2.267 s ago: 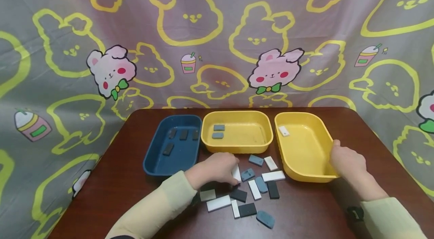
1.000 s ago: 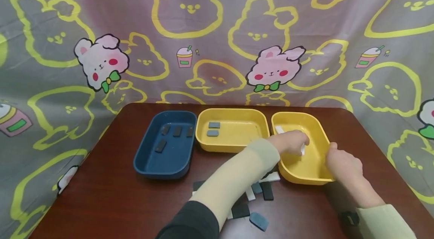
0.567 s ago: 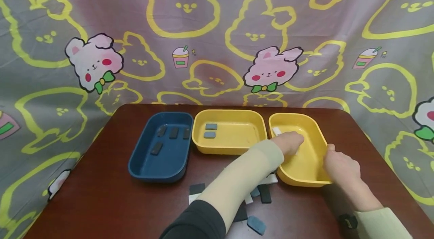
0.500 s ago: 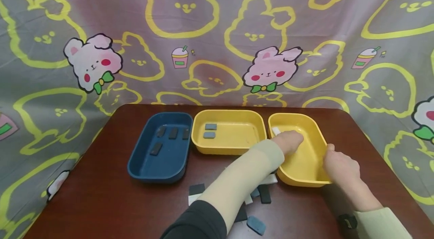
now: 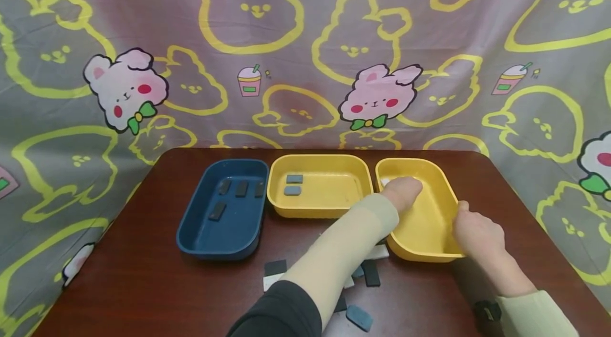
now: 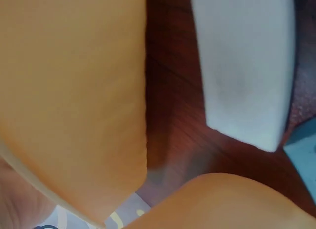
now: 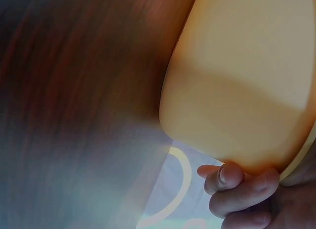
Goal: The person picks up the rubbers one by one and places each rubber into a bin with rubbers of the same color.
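Note:
My left hand (image 5: 403,192) reaches into the right-hand yellow tray (image 5: 422,257), back of the hand toward the head camera. Its fingertips are hidden, so I cannot tell whether they hold a white block. Part of a white block (image 5: 384,181) shows beside that hand, at the tray's left wall. My right hand (image 5: 479,231) grips the same tray's right rim. In the right wrist view its curled fingers (image 7: 244,194) press against the tray's outer wall (image 7: 237,91).
Left of it stand another yellow tray (image 5: 324,212) with two blue-grey blocks (image 5: 293,184) and a blue tray (image 5: 217,255) with several dark blocks (image 5: 241,189). Loose white, black and blue-grey blocks lie partly under my left forearm (image 5: 343,241), including one blue-grey block (image 5: 359,318).
My left hand carried a white block from the table pile into the right yellow tray, then shifted toward its back left. The block has gone out of sight. My right hand keeps gripping the rim.

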{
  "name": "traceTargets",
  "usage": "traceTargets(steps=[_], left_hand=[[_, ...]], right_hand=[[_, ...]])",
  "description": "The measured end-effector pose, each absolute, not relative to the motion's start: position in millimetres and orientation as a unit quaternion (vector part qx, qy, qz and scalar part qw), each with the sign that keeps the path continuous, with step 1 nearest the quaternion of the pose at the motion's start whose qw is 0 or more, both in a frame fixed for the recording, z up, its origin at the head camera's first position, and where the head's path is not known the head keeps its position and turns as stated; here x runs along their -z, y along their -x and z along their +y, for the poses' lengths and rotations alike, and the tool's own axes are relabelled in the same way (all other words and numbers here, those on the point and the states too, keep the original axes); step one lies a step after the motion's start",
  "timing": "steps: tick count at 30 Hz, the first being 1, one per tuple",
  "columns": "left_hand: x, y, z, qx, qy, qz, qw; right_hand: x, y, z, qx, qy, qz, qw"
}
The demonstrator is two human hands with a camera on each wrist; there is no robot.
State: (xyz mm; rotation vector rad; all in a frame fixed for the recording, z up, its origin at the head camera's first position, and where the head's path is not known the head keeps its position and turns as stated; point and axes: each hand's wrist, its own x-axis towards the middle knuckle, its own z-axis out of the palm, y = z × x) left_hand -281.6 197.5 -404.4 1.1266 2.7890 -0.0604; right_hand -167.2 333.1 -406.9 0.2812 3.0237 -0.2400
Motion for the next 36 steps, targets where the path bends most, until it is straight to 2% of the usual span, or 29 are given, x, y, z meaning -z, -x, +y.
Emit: traceTargets(steps=[20, 29, 36], left_hand=[[409, 287, 207, 0.015, -0.324, 0.945, 0.046], [416, 287, 208, 0.046, -0.319, 0.947, 0.008], [414, 286, 212, 0.067, -0.32, 0.945, 0.005]], right_hand=[[401, 166, 332, 0.091, -0.103, 0.989, 0.06], [406, 164, 331, 0.085, -0.092, 0.992, 0.034], [406, 163, 333, 0.082, -0.092, 0.992, 0.03]])
